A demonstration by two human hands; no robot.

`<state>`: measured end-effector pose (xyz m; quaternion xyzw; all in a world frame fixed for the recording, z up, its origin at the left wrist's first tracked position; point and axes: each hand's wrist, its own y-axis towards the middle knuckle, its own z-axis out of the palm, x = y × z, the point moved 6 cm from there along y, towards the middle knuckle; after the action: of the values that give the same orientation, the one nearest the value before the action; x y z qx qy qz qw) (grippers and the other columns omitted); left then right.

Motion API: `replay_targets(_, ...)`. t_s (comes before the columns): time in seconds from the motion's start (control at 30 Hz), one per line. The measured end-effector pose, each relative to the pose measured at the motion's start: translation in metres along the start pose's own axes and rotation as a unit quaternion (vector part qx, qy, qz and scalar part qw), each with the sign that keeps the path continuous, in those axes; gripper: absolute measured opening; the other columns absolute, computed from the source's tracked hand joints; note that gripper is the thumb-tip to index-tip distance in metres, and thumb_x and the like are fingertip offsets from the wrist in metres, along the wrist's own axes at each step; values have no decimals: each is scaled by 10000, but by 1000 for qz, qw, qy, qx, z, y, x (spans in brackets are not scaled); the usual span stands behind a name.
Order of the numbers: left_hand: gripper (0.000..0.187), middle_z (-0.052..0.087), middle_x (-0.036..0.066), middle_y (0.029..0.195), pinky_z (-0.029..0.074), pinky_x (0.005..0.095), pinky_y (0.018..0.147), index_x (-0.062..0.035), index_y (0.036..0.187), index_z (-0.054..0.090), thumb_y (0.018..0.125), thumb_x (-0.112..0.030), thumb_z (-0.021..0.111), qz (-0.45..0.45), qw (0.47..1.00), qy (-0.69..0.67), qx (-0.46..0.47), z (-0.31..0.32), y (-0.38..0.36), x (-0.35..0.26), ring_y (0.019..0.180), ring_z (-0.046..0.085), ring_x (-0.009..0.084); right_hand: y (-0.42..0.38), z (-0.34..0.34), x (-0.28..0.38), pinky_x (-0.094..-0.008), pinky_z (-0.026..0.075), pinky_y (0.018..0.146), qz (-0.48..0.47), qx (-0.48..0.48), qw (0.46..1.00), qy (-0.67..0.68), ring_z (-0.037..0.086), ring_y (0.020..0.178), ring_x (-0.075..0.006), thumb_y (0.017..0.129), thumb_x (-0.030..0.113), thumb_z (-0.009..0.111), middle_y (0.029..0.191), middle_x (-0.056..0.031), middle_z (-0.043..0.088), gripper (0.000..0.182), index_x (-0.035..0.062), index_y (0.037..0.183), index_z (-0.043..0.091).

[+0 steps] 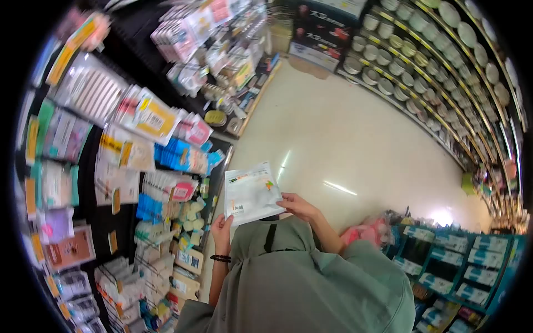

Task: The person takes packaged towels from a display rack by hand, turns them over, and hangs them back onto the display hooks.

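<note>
A flat white package (252, 192) with an orange and green print is held out in front of the body, above the pale floor. My left hand (221, 228), with a dark bracelet at the wrist, pinches its lower left corner. The lower right edge is between the thumb and fingers of my right hand (298, 207). Grey-green clothing lies just below both hands.
Hanging packets (150, 117) fill a dark rack at the left. More goods hang at a shelf (244, 72) farther ahead. Shelves of bowls (411, 64) run along the right. A teal rack (455, 258) and pink bags (363, 231) stand at the lower right.
</note>
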<state>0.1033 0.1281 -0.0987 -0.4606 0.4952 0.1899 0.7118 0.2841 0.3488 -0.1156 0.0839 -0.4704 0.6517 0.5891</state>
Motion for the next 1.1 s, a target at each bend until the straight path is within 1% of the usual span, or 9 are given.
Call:
replay_targets(0.07, 200, 690, 30, 941, 450, 211, 783, 37, 1089, 639, 904, -37, 656, -2, 999, 1, 45, 42, 11, -20, 858, 609, 71, -24, -20, 21, -276, 472, 930, -17, -55, 998, -13, 611, 1045, -133, 948, 140, 616, 1184, -62, 646, 471, -20, 1373, 489)
replay_targets(0.17, 179, 693, 48, 968, 460, 216, 785, 38, 1072, 637, 900, -13, 650, 17, 991, 56, 119, 99, 37, -40, 879, 619, 80, -47, -53, 42, -260, 462, 892, -117, -110, 987, -12, 595, 995, -80, 948, 154, 624, 1108, -23, 669, 460, -2, 1365, 506)
replay_targets(0.3, 221, 682, 48, 1008, 478, 236, 802, 41, 1102, 616, 885, 21, 653, 28, 974, 76, 214, 190, 71, -67, 889, 614, 90, -75, -100, 83, -265, 456, 901, -164, -182, 970, -4, 581, 985, -81, 942, 97, 605, 1112, -2, 645, 492, 26, 1410, 469)
replay_targets(0.4, 313, 687, 76, 1065, 489, 261, 870, 28, 1164, 587, 857, 32, 652, 35, 959, 89, 267, 250, 109, -64, 969, 634, 123, -85, -143, 123, -293, 471, 891, -213, -238, 948, -17, 589, 1030, -119, 919, 47, 621, 1141, -40, 639, 624, 33, 1482, 352)
replay_targets(0.43, 336, 687, 83, 1082, 495, 269, 886, 29, 1176, 579, 848, 45, 649, 41, 955, 78, 283, 280, 132, -65, 989, 642, 136, -81, -166, 128, -300, 477, 877, -197, -250, 948, -27, 586, 1040, -128, 908, 24, 620, 1157, -57, 635, 701, 47, 1517, 273)
replay_targets(0.53, 403, 685, 105, 1085, 521, 290, 869, 38, 1195, 555, 808, 92, 651, -43, 931, 44, 361, 356, 185, -64, 986, 655, 159, -75, -213, 182, -305, 462, 902, -202, -284, 937, -8, 583, 1049, -134, 895, 4, 622, 1175, -87, 636, 686, 43, 1499, 300)
replay_targets(0.7, 386, 682, 95, 1064, 515, 269, 843, 40, 1182, 560, 807, 88, 635, 24, 932, 84, 353, 468, 264, -120, 955, 655, 146, -51, -284, 301, -304, 463, 898, -199, -329, 922, 41, 597, 1031, -127, 909, 35, 625, 1130, -81, 664, 529, 40, 1400, 432)
replay_targets(0.8, 371, 677, 87, 1056, 510, 266, 843, 39, 1176, 562, 814, 81, 632, 72, 927, 102, 355, 510, 297, -147, 954, 648, 138, -31, -318, 360, -296, 472, 880, -257, -340, 904, 23, 610, 1003, -130, 920, 63, 633, 1100, -70, 671, 441, 29, 1338, 495)
replay_targets(1.1, 289, 656, 58, 1044, 485, 250, 838, 35, 1126, 585, 844, 65, 642, 149, 931, 82, 324, 604, 371, -204, 941, 616, 111, 4, -386, 448, -291, 483, 895, -338, -352, 868, 89, 615, 1000, -125, 923, 42, 635, 1123, -78, 671, 371, 6, 1280, 539)
